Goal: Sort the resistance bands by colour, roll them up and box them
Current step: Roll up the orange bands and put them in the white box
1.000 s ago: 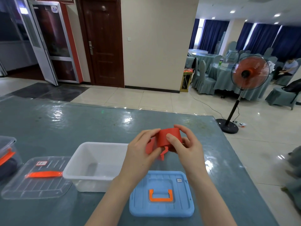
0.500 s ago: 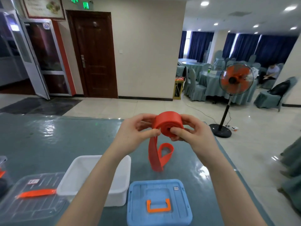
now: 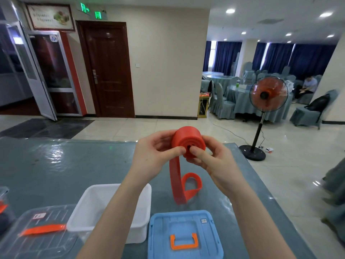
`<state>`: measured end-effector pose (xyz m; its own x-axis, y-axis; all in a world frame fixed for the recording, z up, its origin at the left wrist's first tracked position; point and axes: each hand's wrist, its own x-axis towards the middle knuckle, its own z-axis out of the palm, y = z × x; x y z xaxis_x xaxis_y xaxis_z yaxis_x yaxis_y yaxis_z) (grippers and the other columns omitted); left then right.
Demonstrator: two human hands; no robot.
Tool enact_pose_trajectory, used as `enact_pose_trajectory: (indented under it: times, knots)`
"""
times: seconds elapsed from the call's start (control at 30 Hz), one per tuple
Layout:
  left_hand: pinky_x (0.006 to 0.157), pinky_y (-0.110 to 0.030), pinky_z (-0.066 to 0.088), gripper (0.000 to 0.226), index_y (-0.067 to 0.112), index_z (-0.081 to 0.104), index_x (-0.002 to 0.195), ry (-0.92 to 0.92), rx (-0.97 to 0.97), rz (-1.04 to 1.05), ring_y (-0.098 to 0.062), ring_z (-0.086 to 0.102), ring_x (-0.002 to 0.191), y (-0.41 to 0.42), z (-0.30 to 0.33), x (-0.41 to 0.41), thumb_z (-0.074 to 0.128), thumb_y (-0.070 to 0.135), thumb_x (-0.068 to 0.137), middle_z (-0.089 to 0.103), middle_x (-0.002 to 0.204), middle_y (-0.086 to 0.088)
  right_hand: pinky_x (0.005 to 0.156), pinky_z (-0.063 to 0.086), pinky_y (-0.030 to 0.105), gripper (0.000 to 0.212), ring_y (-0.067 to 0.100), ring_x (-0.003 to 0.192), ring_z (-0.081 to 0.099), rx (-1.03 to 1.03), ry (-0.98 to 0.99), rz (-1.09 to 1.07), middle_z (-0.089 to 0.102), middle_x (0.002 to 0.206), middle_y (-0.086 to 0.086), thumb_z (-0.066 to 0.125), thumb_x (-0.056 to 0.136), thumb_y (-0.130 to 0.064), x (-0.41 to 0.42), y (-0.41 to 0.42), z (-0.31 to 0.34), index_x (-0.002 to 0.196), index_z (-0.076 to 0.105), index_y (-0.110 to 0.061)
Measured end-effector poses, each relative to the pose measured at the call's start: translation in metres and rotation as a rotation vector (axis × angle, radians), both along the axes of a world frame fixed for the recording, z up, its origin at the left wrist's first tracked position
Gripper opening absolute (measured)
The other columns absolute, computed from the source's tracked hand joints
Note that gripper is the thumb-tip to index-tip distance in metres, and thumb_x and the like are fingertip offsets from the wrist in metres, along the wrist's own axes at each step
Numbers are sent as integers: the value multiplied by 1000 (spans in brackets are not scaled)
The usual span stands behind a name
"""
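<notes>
While both hands clamp the red resistance band at frame centre, left hand, right hand: rolling step; next, winding up the hanging tail, then boxing in white box.

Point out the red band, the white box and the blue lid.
red band point(image 3: 187, 142): head view, outer face of the roll.
white box point(image 3: 84, 215): head view, left wall.
blue lid point(image 3: 164, 227): head view, bare top left of the handle.

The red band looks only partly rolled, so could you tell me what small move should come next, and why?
Probably another turn of the roll: both hands, left and right, pinch the red band above the table, while its loose tail hangs unrolled, ending in a loop.
</notes>
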<state>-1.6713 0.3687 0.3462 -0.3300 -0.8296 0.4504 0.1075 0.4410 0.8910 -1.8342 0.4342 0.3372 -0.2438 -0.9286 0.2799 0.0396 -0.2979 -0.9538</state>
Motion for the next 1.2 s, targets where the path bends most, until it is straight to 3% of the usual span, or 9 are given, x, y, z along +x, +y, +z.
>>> enact_pose_trajectory:
  times: [0.1, 0.2, 0.37, 0.57, 0.77, 0.87, 1.0, 1.1, 1.2]
  knots:
    - [83, -20, 55, 48, 16, 71, 109, -102, -51, 10, -11, 72, 90, -1, -5, 9, 84, 1, 66, 76, 93, 2, 86, 54, 25, 55, 4, 97, 65, 25, 423, -119, 62, 120, -8, 83, 73, -18, -9, 1, 2, 121, 60, -33]
    - [83, -14, 52, 47, 30, 70, 103, -245, -132, 39, 2, 68, 87, 1, -9, 12, 86, 8, 65, 73, 92, 14, 87, 51, 19, 58, -2, 101, 60, -19, 600, -61, 64, 115, -15, 83, 72, -13, -11, 1, 5, 121, 62, -34]
    - [92, -25, 52, 53, 35, 68, 110, -238, -51, 8, -8, 68, 98, -1, -25, 13, 88, 12, 65, 73, 101, 7, 84, 53, 20, 44, 3, 91, 65, 27, 495, -67, 72, 101, -6, 83, 69, -7, -9, -2, -7, 109, 71, -23]
    - [89, -30, 55, 51, 24, 67, 104, -101, 101, -14, -15, 72, 93, 5, -46, 11, 81, -8, 66, 76, 95, 1, 89, 55, 42, 44, 27, 100, 69, 32, 19, -16, 70, 107, 6, 78, 72, 2, -2, -2, -41, 111, 70, -17]
    - [88, -12, 48, 52, 35, 69, 104, -361, -67, 27, 1, 67, 94, 5, -43, 12, 85, 6, 65, 72, 93, 17, 81, 56, 22, 61, 6, 101, 63, 92, 438, 11, 65, 112, -11, 83, 69, 0, -12, 2, -32, 119, 63, -29]
    - [88, -7, 45, 54, 28, 70, 110, -416, -176, 44, 7, 63, 94, 6, -39, 7, 88, 11, 62, 69, 96, 21, 88, 52, 19, 52, 3, 98, 62, 33, 586, -57, 69, 104, -15, 85, 67, -7, -13, 1, -27, 106, 66, -35]
    - [94, -17, 48, 63, 34, 65, 115, -256, -35, 1, -3, 66, 102, 4, -40, 8, 89, 9, 61, 72, 104, 10, 85, 57, 33, 44, 20, 97, 68, -7, 200, 4, 72, 104, 2, 80, 71, -1, -11, 5, -34, 110, 69, -20]
    - [84, -23, 53, 51, 28, 67, 104, -130, 37, -13, -10, 70, 91, 9, -43, 7, 84, 0, 65, 75, 94, 6, 80, 58, 39, 48, 27, 95, 70, -5, -154, 113, 70, 108, 9, 76, 69, -8, -6, 7, -43, 116, 65, -11]
    - [77, -20, 54, 46, 24, 69, 101, -111, 83, -27, -11, 72, 86, 10, -45, 7, 81, -5, 67, 76, 89, 3, 83, 57, 38, 50, 25, 95, 69, 26, -98, 120, 69, 109, 6, 78, 67, -6, -9, 7, -45, 114, 64, -12]
